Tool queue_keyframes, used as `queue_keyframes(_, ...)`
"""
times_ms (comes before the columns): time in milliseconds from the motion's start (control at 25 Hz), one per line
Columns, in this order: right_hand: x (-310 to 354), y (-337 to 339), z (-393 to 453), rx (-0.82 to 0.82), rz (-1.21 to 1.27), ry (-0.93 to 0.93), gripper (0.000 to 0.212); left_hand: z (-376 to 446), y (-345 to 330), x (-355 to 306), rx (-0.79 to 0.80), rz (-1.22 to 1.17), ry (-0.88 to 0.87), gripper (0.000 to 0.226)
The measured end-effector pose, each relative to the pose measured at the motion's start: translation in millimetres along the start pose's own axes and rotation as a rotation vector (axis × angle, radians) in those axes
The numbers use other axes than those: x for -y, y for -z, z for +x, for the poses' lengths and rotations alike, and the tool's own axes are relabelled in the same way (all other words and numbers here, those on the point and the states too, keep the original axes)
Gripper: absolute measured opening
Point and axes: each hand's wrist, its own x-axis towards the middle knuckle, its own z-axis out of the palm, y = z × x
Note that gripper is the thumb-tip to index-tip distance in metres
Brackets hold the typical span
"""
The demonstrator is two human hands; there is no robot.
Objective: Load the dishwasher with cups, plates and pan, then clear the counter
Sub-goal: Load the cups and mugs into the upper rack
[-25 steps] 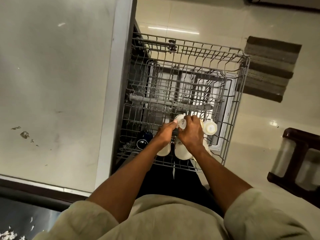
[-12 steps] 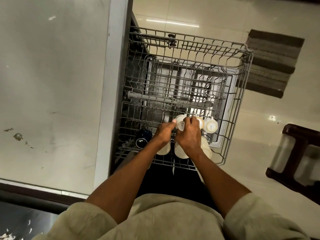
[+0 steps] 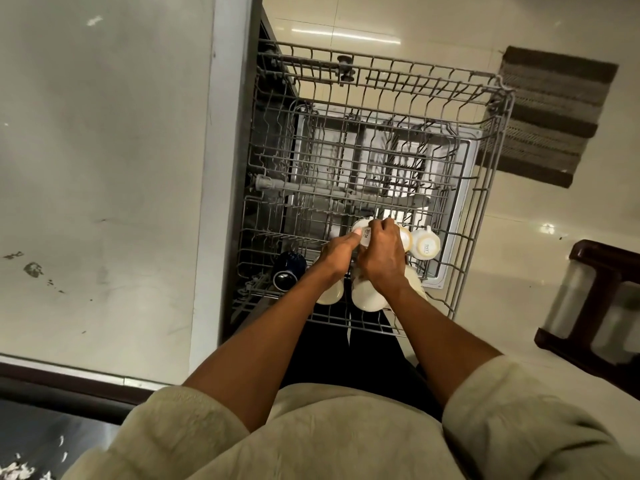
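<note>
Looking straight down from head height, a person leans over a pulled-out grey wire dishwasher rack [image 3: 481,216], both bare arms reaching into its near half. The left hand [image 3: 337,252] and right hand [image 3: 382,259] meet over one upturned white cup [image 3: 363,233]. The right hand's grip is curled over the cup from above, fingers wrapped round its far side. The left hand's grip pinches the cup's near edge, thumb lying along the printed base.

Just to the right of that cup stands another upturned white cup with a printed base [image 3: 426,245], touching or nearly touching a third cup mostly hidden behind the right hand. Two larger white cups [image 3: 367,294] sit in the row nearest the person, partly covered by the wrists. A dark blue cup [image 3: 287,271] lies tilted at the rack's near left corner, apart from the white ones.

Left of the rack runs a pale table [image 3: 104,150] with a few dark specks. Beyond the rack, on the glossy cream floor, lies a striped brown mat [image 3: 550,116]. A dark wooden chair [image 3: 595,306] stands at the right edge.
</note>
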Motion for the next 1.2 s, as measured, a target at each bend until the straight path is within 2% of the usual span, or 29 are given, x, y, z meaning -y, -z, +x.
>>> queue_keyframes(120,0.8,-2.3,-1.0,0.039,-0.010,0.006,0.047,5.9,0.8,3.6,0.011,0.031,0.001,0.055)
queue_keyframes(320,-2.7,-1.7,-7.3,0.064,0.003,0.036,0.058,9.5,-1.5,8.2,-0.014,0.051,0.021,0.074)
queue_keyframes(440,-4.9,-5.0,-15.2,0.051,-0.007,0.051,0.059,16.9,-2.1,15.3,-0.024,0.061,0.045,0.077)
queue_keyframes(520,-5.9,-9.1,-18.1,0.060,-0.023,0.058,0.062,7.9,-2.4,6.8,-0.003,0.057,0.070,0.072)
queue_keyframes(640,-6.3,-14.1,-17.1,0.102,-0.072,0.084,0.068,-1.6,-2.3,-1.2,0.039,0.014,0.044,0.049)
queue_keyframes(760,-8.4,-19.7,-14.7,0.129,-0.122,0.106,0.071,-2.3,-3.5,-1.3,0.024,0.039,0.032,0.051)
queue_keyframes(880,-13.7,-29.7,-14.6,0.121,-0.185,0.107,0.072,-2.2,-5.6,3.6,-0.024,0.267,-0.065,0.049)
queue_keyframes(1000,-11.2,-28.3,-20.9,0.127,-0.198,0.129,0.068,-2.5,-5.6,7.7,-0.050,0.343,-0.127,0.048)
queue_keyframes(1200,-5.9,-18.8,-23.8,0.163,-0.180,0.166,0.063,-3.9,-4.0,6.9,0.010,0.430,-0.081,0.051)
